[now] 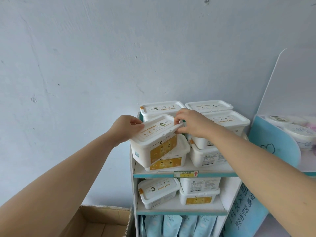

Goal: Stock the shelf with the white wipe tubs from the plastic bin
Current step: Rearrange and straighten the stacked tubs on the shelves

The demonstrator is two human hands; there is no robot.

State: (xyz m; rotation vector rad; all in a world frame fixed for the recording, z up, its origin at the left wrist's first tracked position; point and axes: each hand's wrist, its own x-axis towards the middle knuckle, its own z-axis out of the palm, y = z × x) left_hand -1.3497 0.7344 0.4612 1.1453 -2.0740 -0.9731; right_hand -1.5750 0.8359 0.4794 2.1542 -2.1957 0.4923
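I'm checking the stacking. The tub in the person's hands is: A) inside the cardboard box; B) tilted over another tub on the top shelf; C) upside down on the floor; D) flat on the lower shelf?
B: the left hand and right hand grip the lid ends of the tub, tilted over another tub on the top shelf.

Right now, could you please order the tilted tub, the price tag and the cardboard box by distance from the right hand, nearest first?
1. Tilted tub: pinched by the right hand.
2. Price tag: shelf edge below.
3. Cardboard box: bottom left.
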